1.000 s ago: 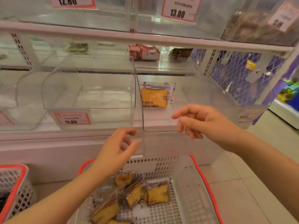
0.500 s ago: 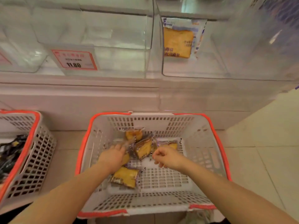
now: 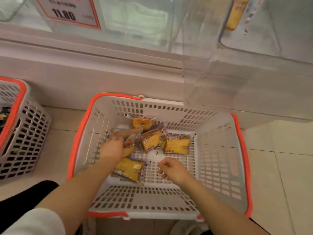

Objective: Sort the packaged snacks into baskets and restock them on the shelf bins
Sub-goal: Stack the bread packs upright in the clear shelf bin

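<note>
Picking: left hand (image 3: 111, 148) is down in the basket (image 3: 240, 150), fingers curled onto a wrapped cake slice (image 3: 128, 146); right hand (image 3: 172, 169) hovers loosely curled, holding nothing.
Advice: take each pack flat by its body, not the crinkly seal, and lift it clear of its neighbours before rising to the clear shelf bin (image 3: 211, 73).
Cake packs in basket: about five visible, though one under the left hand is blurred.
In bin above: one pack (image 3: 235, 12).
Baskets: two; second basket (image 3: 25, 133) sits left.
Price tag (image 3: 67, 12): one.
</note>
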Demonstrator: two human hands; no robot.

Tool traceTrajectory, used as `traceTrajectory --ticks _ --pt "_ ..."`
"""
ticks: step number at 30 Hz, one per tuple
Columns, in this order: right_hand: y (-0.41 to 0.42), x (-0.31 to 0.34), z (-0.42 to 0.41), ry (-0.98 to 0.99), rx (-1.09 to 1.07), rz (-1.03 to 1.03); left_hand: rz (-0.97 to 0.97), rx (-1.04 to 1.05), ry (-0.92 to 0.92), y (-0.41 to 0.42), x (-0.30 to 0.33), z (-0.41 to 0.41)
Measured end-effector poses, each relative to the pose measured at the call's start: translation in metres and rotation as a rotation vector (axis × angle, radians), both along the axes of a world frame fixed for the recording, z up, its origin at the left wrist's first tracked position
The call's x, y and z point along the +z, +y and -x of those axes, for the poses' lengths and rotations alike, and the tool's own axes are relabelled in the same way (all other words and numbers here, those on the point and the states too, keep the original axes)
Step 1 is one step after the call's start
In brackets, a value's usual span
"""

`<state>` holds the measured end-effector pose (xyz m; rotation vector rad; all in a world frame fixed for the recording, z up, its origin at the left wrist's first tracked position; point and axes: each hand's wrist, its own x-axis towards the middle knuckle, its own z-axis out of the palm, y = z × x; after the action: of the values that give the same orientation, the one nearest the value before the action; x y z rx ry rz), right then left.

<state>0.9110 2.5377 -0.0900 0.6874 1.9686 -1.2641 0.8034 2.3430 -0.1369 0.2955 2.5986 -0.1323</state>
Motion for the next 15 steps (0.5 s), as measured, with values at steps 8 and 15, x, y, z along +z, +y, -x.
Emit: traceTrajectory --ticks 8,15 --pt "-0.018 0.018 0.003 0.146 -0.228 0.009 -0.572 -0.153 -0.078 -0.016 0.056 0.000" --pt "-0.032 0.063 -0.005 0.191 -0.727 0.566 -1.137 0.184 -0.372 -0.008 0.145 -0.016"
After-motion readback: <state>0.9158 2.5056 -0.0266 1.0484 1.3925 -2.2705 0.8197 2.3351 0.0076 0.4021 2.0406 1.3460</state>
